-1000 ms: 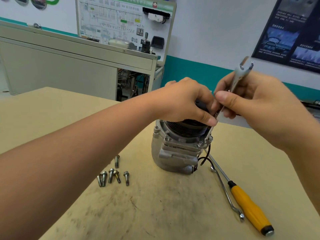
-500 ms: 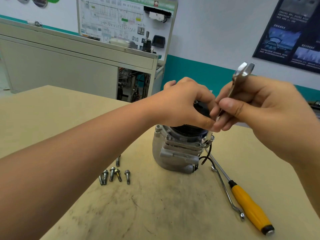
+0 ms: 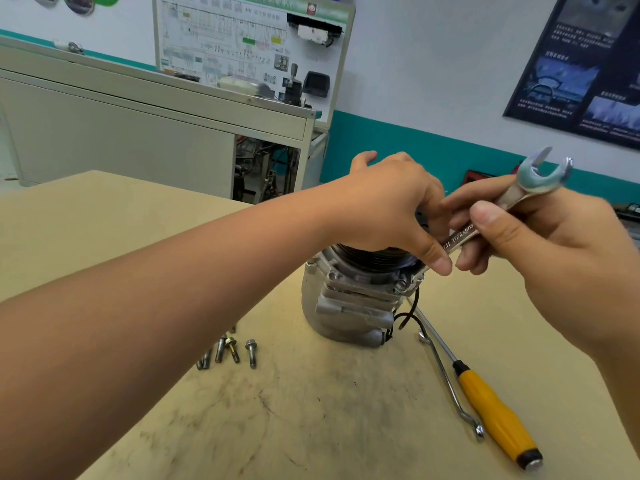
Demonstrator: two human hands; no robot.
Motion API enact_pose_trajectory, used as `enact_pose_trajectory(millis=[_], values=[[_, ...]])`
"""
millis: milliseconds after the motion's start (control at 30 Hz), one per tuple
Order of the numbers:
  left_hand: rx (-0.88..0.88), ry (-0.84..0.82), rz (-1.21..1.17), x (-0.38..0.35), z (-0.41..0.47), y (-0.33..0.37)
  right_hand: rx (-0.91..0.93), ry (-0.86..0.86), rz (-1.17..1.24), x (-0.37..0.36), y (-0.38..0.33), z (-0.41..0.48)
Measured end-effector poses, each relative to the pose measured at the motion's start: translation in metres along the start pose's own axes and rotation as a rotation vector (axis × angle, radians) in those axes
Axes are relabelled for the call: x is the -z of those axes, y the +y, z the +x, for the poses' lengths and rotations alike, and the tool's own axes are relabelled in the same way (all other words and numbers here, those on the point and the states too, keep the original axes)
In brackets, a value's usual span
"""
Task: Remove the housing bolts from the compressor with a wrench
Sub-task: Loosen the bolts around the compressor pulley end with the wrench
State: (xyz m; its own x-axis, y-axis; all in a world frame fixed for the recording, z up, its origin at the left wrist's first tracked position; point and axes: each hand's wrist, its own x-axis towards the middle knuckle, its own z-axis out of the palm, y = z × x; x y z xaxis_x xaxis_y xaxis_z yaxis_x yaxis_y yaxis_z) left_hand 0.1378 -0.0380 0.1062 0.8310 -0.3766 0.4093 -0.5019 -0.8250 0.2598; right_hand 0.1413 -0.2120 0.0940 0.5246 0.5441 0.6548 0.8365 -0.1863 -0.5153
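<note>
While the left hand (image 3: 388, 209) curls its fingers (image 3: 431, 202) over the top of the compressor (image 3: 349, 306), upright on the surface (image 3: 311, 427), the right hand (image 3: 540, 244) pinches the combination wrench (image 3: 462, 235) by its shank, lower end hidden; one housing bolt (image 3: 401, 284) sits at the compressor's 4 o'clock; loose bolts (image 3: 228, 351) lie at its 8 o'clock. Seating the wrench on that bolt looks the step in hand; next, a square fit, then a counter-clockwise pull.

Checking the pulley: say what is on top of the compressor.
The left hand holds the top of the compressor, over its black ribbed pulley. The wrench in the right hand slants down beside it. The hand covers the pulley's face.
</note>
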Motion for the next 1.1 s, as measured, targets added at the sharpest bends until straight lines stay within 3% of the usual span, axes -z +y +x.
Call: enact_pose_trajectory(millis=[633,1100], values=[[-0.007,0.050,-0.025,-0.008,-0.003,0.003,-0.040,0.046,0.150,0.002,0.005,-0.004],[0.017,-0.048,-0.010,0.000,-0.005,-0.002,-0.093,0.026,0.151,-0.004,0.003,0.012]])
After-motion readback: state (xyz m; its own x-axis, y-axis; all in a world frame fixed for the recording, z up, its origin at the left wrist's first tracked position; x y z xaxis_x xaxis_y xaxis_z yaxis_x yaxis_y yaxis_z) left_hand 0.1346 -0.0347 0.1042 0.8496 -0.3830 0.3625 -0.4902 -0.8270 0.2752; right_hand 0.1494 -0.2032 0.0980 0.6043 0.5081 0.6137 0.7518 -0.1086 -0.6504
